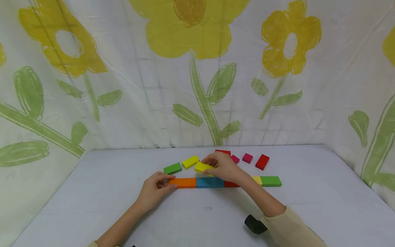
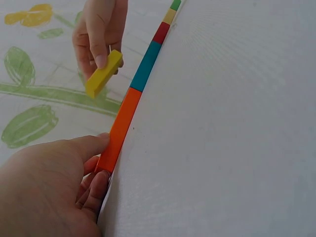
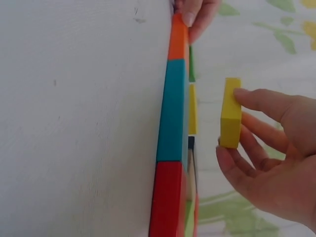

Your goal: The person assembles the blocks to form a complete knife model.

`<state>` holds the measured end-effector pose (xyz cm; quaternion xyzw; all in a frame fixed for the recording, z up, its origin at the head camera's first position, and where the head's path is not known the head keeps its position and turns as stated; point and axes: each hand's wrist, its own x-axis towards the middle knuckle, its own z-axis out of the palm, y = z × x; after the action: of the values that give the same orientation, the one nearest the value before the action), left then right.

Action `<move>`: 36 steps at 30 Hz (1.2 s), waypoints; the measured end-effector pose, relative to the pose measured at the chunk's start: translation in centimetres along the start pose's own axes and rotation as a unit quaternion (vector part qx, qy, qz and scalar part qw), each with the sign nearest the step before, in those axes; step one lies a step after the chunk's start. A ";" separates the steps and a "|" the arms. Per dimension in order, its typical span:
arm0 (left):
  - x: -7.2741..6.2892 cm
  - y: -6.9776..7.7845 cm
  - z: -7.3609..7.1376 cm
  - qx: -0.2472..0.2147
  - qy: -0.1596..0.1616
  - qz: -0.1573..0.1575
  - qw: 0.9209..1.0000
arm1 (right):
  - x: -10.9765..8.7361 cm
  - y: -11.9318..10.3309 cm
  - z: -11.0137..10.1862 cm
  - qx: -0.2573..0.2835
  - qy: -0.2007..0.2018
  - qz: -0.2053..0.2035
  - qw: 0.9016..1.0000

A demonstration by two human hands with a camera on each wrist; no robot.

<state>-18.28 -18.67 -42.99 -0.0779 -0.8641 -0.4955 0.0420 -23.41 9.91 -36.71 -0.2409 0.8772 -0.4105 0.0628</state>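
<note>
A row of wooden blocks lies end to end across the table: an orange block [image 1: 183, 183], a blue block [image 1: 210, 182], a red block [image 3: 166, 202], a pale yellow block [image 1: 257, 180] and a green block [image 1: 271, 181]. At the row's left end, my left hand [image 1: 153, 192] pinches the end of the orange block between thumb and fingers. My right hand [image 1: 227, 168] holds a bright yellow block [image 3: 230, 111] by thumb and fingertips, raised behind the row and apart from it. In the head view, that hand and forearm hide part of the red block.
Behind the row lie a loose green block [image 1: 172, 168], another yellow block [image 1: 190, 162], a red block [image 1: 262, 162], a partly hidden red block [image 1: 223, 151] and two small pink blocks [image 1: 247, 157]. A black object [image 1: 255, 224] sits by the right sleeve. A flower-printed curtain [image 1: 148, 103] borders the table.
</note>
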 end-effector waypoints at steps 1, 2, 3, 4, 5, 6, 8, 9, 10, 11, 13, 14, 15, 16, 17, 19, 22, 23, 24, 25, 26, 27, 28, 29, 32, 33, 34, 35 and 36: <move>0.0 0.0 0.0 0.000 0.000 0.000 1.000 | -0.2 0.0 -0.2 0.003 -0.003 -0.004 1.000; 0.0 0.0 0.0 0.000 0.000 0.000 1.000 | -0.4 0.0 -0.3 0.005 -0.006 -0.007 1.000; 0.0 0.0 0.0 -0.001 0.000 0.001 1.000 | -0.6 0.0 -0.4 0.006 -0.009 -0.011 1.000; 0.0 0.0 0.0 -0.001 0.000 0.001 1.000 | -0.8 0.0 -0.6 0.005 -0.012 -0.014 1.000; 0.0 0.0 0.0 -0.001 0.000 0.001 1.000 | -1.0 0.1 -0.7 0.004 -0.014 -0.018 1.000; 0.0 0.0 0.0 -0.001 -0.001 0.001 1.000 | -1.2 0.1 -0.8 0.002 -0.016 -0.021 1.000; -0.1 0.1 0.0 0.000 -0.001 0.001 1.000 | -1.6 0.3 -0.9 0.002 -0.021 -0.025 0.999; -0.1 0.1 0.0 0.001 0.000 0.001 1.000 | -1.8 0.5 -0.9 0.000 -0.023 -0.030 0.999; -0.1 0.1 0.0 0.001 -0.001 0.000 1.000 | -2.0 0.5 -1.0 0.000 -0.025 -0.032 0.999; -0.1 0.2 0.0 0.002 -0.001 0.001 1.000 | -2.2 0.6 -1.0 0.001 -0.027 -0.035 0.999; -0.2 0.2 -0.1 0.002 0.000 0.003 1.000 | -2.6 0.8 -1.1 0.001 -0.031 -0.042 0.999; -0.2 0.2 -0.1 0.002 0.001 0.005 1.000 | -2.7 0.9 -1.1 0.002 -0.032 -0.047 0.998; -0.2 0.3 -0.1 0.002 0.000 0.005 1.000 | -2.9 1.0 -1.1 0.002 -0.033 -0.051 0.998; -0.2 0.3 -0.1 0.002 0.001 0.005 1.000 | -3.1 1.1 -1.1 0.003 -0.034 -0.053 0.998; -0.2 0.3 -0.1 0.003 0.001 0.004 1.000 | -3.2 1.1 -1.1 0.004 -0.035 -0.055 0.998; -0.2 0.3 -0.1 0.003 0.001 0.000 1.000 | -3.6 1.2 -1.1 0.006 -0.037 -0.059 0.998; -0.1 0.2 0.0 0.003 0.001 -0.002 1.000 | -4.0 1.3 -1.1 0.005 -0.040 -0.055 0.998; -0.1 0.2 0.0 0.002 0.001 0.000 1.000 | -4.1 1.3 -1.1 0.005 -0.042 -0.053 0.998; -0.1 0.2 0.0 0.002 0.001 0.001 1.000 | -4.3 1.3 -1.1 0.003 -0.043 -0.052 0.998; -0.1 0.2 0.0 0.002 0.002 0.002 1.000 | -4.4 1.3 -1.1 0.001 -0.044 -0.051 0.998; -0.1 0.2 0.0 0.001 0.002 0.003 1.000 | -4.5 1.4 -1.0 -0.001 -0.045 -0.049 0.998; -0.1 0.1 0.0 0.001 0.001 0.003 1.000 | -4.6 1.4 -1.0 -0.003 -0.045 -0.049 0.998; -0.1 0.1 0.0 0.001 0.000 0.002 1.000 | -4.6 1.4 -1.0 -0.004 -0.046 -0.049 0.998; -0.1 0.1 0.0 0.001 0.000 0.000 1.000 | -4.7 1.4 -1.0 -0.003 -0.047 -0.049 0.998; -0.1 0.1 0.0 0.000 -0.002 -0.002 1.000 | -4.9 1.4 -0.9 -0.004 -0.053 -0.047 0.997; -0.1 0.1 0.0 -0.001 -0.003 -0.003 1.000 | -4.9 1.4 -0.9 -0.004 -0.055 -0.046 0.997; -0.1 0.1 0.0 -0.001 -0.003 -0.002 1.000 | -5.0 1.4 -0.8 -0.004 -0.058 -0.042 0.997; -0.1 0.1 0.0 -0.002 -0.003 -0.002 1.000 | -5.0 1.4 -0.7 -0.004 -0.061 -0.040 0.997; -0.1 0.1 0.0 -0.002 -0.003 -0.001 1.000 | -5.0 1.4 -0.7 -0.004 -0.064 -0.037 0.997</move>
<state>-18.20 -18.63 -42.94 -0.0781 -0.8635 -0.4967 0.0389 -19.74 13.52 -37.75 -0.2992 0.8634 -0.3930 0.1025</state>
